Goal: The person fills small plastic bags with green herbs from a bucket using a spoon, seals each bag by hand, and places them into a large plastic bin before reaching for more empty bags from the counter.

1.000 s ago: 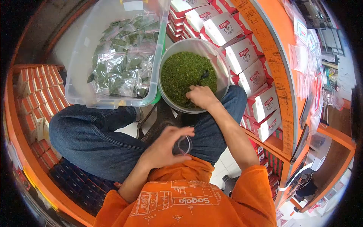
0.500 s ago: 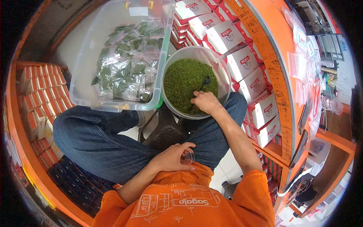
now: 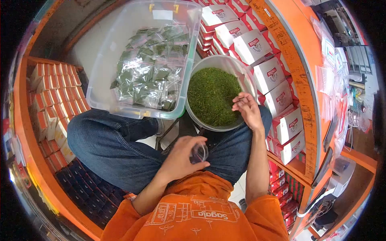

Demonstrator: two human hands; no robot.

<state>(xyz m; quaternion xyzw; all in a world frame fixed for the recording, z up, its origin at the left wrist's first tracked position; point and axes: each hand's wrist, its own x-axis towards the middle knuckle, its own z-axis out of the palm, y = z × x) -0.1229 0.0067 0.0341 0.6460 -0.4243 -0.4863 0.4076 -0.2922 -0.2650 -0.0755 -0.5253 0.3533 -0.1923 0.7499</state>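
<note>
My left hand (image 3: 183, 158) is curled round a small clear cup (image 3: 199, 152) above my lap. At the right rim of a round translucent tub (image 3: 251, 76), my right hand (image 3: 247, 108) is raised with its fingertips pinched together; whatever lies between them is too small to make out. Loose green, finely chopped material (image 3: 213, 94) fills the lower part of the tub, which stands between my knees. Left of it is a large clear plastic bin (image 3: 100, 76) holding many small sealed bags (image 3: 146, 76) with green contents.
White and red boxes (image 3: 271, 74) are stacked on the right beside an orange shelf edge (image 3: 301, 88). Orange and white packs (image 3: 60, 96) stand at the left, above dark packs (image 3: 82, 186). Clear plastic bags (image 3: 327, 84) hang at the far right.
My right hand has lifted out of the green material toward the right rim, and the dark object there no longer shows. My left hand has risen with the cup. The view has shifted slightly.
</note>
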